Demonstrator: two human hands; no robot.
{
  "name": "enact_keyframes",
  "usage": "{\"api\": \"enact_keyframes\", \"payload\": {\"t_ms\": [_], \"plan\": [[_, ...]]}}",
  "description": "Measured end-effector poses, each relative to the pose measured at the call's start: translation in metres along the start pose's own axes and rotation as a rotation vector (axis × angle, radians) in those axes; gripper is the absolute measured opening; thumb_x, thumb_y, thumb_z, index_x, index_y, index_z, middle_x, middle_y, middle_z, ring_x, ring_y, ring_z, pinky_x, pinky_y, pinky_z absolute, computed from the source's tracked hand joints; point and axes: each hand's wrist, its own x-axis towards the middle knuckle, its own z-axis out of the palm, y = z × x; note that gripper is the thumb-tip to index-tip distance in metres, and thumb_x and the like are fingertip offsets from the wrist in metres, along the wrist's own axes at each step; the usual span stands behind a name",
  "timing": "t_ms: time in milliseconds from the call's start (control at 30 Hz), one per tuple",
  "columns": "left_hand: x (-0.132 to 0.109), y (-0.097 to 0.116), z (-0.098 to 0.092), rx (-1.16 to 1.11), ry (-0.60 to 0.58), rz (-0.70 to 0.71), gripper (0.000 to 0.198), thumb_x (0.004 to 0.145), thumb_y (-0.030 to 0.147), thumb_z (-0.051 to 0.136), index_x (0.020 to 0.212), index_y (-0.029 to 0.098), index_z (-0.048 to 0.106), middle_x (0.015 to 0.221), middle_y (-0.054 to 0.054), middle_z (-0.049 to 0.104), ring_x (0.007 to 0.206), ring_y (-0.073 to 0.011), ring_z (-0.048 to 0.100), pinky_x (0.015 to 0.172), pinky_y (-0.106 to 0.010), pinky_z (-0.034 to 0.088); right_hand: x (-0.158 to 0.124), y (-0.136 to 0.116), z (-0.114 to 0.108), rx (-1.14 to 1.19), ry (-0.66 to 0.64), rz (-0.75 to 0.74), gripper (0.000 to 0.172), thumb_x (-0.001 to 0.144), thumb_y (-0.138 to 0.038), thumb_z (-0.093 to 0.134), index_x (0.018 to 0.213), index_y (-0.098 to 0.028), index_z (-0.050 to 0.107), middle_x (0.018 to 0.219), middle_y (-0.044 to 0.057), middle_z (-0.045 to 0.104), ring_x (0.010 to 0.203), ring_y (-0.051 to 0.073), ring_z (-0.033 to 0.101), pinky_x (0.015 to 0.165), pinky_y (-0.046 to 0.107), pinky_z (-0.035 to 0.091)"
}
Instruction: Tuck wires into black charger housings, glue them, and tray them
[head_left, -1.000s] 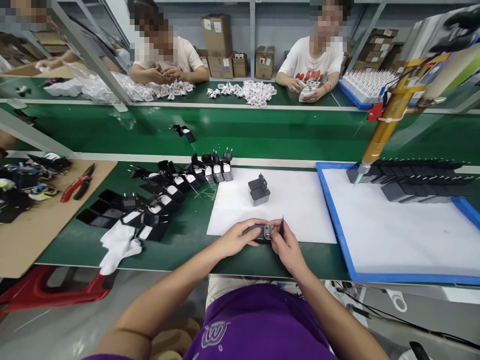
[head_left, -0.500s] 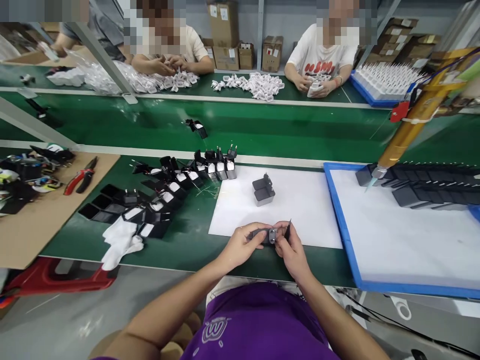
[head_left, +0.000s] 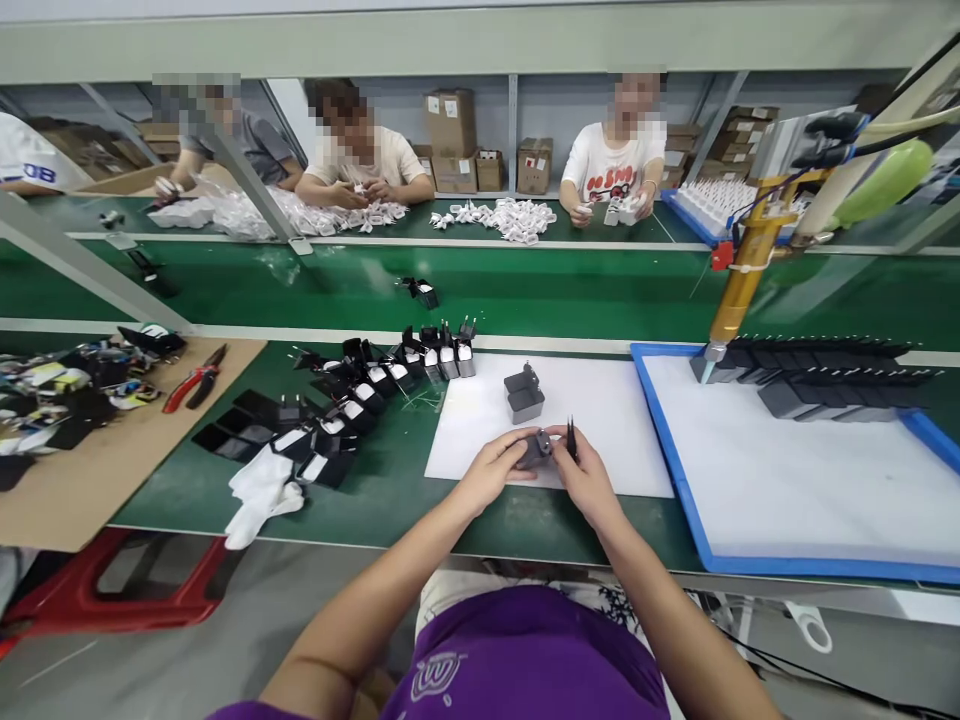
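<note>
Both my hands hold one small grey charger plug (head_left: pixel 537 449) just above the near edge of a white sheet (head_left: pixel 600 410). My left hand (head_left: pixel 491 470) grips its left side with closed fingers. My right hand (head_left: pixel 583 472) pinches its right side and also carries a thin dark pointed tool (head_left: pixel 571 437) that sticks up between its fingers. Another grey charger (head_left: pixel 523 392) stands on the white sheet a little beyond my hands.
Rows of black chargers (head_left: pixel 352 395) and a white cloth (head_left: pixel 259 492) lie to the left, with red pliers (head_left: pixel 196 378) on cardboard. A blue-rimmed tray (head_left: pixel 679 480) with black parts and a yellow dispenser (head_left: pixel 739 290) is at right. Several people work across the green belt.
The camera has tilted up, so the far row of people sits lower in view. My hands have turned the charger a little; both still grip it.
</note>
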Motion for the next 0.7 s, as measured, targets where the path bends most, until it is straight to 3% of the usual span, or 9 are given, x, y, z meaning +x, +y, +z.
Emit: {"api": "enact_keyframes", "payload": {"t_ms": [267,533,700], "plan": [[-0.001,-0.003,-0.004,0.015,-0.023,0.028,0.059,0.073,0.053,0.072,0.12,0.018,0.063,0.123,-0.01,0.064,0.111,-0.0308,0.061,0.091,-0.048,0.055,0.0,0.001,0.001,-0.039,0.001,-0.003,0.031,0.089,-0.043,0.045,0.104,-0.019,0.059,0.074,0.003,0.062,0.071,0.018,0.058,0.061,0.028,0.046],[0.003,-0.005,-0.002,0.122,-0.001,0.065,0.056,0.077,0.053,0.067,0.12,0.016,0.063,0.126,-0.01,0.062,0.115,-0.0307,0.058,0.081,-0.043,0.06,0.006,0.008,0.004,0.031,-0.021,0.017,0.029,0.089,-0.049,0.045,0.097,-0.024,0.056,0.067,0.001,0.055,0.062,0.018,0.054,0.052,0.027,0.041],[-0.004,0.002,-0.005,0.494,0.028,0.189,0.049,0.09,0.05,0.049,0.127,0.019,0.057,0.13,-0.011,0.057,0.102,-0.025,0.063,0.077,-0.04,0.06,0.002,0.011,0.006,0.122,0.009,0.05,0.034,0.088,-0.051,0.047,0.106,-0.023,0.055,0.06,-0.003,0.046,0.048,0.013,0.042,0.043,0.025,0.034]]}}
